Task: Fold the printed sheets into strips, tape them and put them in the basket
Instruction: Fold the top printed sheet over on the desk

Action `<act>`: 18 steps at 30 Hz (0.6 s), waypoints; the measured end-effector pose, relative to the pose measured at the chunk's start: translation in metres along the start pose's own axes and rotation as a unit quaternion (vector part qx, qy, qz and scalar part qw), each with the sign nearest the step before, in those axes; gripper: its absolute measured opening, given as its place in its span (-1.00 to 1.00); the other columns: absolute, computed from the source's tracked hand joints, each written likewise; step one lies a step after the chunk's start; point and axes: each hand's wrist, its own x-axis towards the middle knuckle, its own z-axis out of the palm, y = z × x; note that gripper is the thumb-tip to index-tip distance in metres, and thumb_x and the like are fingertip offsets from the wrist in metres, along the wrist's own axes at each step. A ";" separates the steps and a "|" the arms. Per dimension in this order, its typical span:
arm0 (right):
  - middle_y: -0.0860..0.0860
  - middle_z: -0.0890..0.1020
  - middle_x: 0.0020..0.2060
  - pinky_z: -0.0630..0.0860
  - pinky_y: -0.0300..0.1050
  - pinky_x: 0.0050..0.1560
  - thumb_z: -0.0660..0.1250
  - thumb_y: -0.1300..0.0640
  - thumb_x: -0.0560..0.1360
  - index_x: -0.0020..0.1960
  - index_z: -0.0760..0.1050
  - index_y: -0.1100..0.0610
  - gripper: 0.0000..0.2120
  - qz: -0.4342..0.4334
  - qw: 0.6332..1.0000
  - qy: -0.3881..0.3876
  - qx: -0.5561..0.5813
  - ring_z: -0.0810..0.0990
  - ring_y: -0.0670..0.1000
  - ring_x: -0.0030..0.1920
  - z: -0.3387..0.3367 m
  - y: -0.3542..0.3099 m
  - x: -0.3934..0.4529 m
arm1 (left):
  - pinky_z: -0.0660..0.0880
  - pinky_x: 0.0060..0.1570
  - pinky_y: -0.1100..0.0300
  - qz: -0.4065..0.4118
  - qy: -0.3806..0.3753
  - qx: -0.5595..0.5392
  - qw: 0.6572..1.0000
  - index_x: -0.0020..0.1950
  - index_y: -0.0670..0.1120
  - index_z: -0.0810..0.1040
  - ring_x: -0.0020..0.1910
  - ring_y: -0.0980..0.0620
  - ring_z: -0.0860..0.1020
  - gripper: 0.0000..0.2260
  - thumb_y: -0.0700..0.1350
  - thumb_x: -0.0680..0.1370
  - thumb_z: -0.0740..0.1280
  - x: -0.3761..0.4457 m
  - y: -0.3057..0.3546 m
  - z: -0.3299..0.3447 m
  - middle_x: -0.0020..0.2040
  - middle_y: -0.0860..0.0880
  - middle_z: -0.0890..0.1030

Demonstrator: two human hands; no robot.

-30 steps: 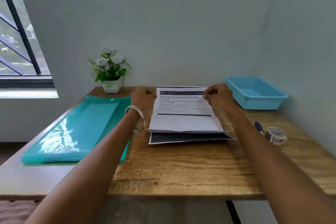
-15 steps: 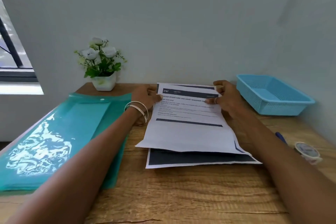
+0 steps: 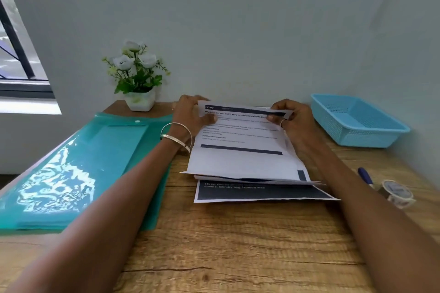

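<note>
A printed sheet (image 3: pixel 240 162) with dark header bars lies on top of a small stack of sheets (image 3: pixel 262 192) in the middle of the wooden table (image 3: pixel 238 245). My left hand (image 3: pixel 190 114) pinches its far left corner and my right hand (image 3: pixel 292 119) pinches its far right corner. The far edge is lifted off the stack and curls toward me. A light blue basket (image 3: pixel 357 123) stands at the back right. A roll of tape (image 3: pixel 397 192) lies near the right edge.
A teal plastic folder (image 3: pixel 78 169) covers the left side of the table. A white pot of flowers (image 3: pixel 138 83) stands at the back by the wall. A blue pen (image 3: pixel 365 175) lies beside the tape. A window is at far left.
The camera moved closer to the table. Both hands raised the top sheet's far edge and started bringing it toward me.
</note>
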 end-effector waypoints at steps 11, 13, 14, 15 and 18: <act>0.06 0.68 0.01 0.42 -0.48 0.15 0.21 0.63 0.31 -0.02 0.67 0.22 -0.53 -0.045 0.951 -0.207 -0.226 0.62 -0.08 0.09 -0.017 0.006 -0.009 | 0.39 -0.02 0.43 0.062 -0.105 0.071 0.990 -0.07 -0.16 0.69 0.00 -0.01 0.58 -0.73 -0.46 0.41 0.32 -0.008 -0.008 -0.017 0.01 -0.07 0.67; 0.01 0.64 0.13 0.41 -0.23 0.32 0.19 0.64 0.28 0.06 0.66 0.11 -0.41 -0.060 0.918 -0.265 -0.288 0.54 -0.04 0.24 -0.021 0.007 -0.006 | 0.38 0.11 0.35 0.059 -0.148 0.104 0.982 -0.09 -0.12 0.71 0.07 0.00 0.58 -0.71 -0.43 0.42 0.30 -0.006 -0.010 -0.023 0.04 -0.05 0.67; 0.00 0.60 0.21 0.39 -0.11 0.37 0.18 0.63 0.28 0.11 0.64 0.05 -0.35 -0.056 0.897 -0.296 -0.323 0.48 -0.04 0.32 -0.024 0.006 -0.003 | 0.38 0.15 0.32 0.066 -0.174 0.117 0.976 -0.08 -0.12 0.71 0.08 -0.01 0.58 -0.71 -0.42 0.43 0.29 -0.005 -0.010 -0.025 0.04 -0.06 0.68; -0.02 0.55 0.28 0.35 -0.06 0.39 0.17 0.63 0.29 0.15 0.62 -0.01 -0.31 -0.045 0.876 -0.322 -0.357 0.41 -0.04 0.38 -0.027 0.007 0.001 | 0.38 0.18 0.30 0.075 -0.199 0.133 0.968 -0.07 -0.11 0.71 0.10 -0.02 0.57 -0.72 -0.41 0.45 0.29 -0.003 -0.009 -0.026 0.05 -0.07 0.67; -0.06 0.44 0.38 0.23 -0.18 0.38 0.17 0.62 0.34 0.25 0.55 -0.03 -0.29 -0.007 0.841 -0.366 -0.399 0.28 -0.05 0.45 -0.032 0.002 0.005 | 0.46 0.15 0.21 0.097 -0.227 0.168 0.954 0.01 -0.14 0.69 0.04 -0.03 0.58 -0.82 -0.24 0.51 0.31 -0.004 -0.003 -0.024 0.07 -0.07 0.66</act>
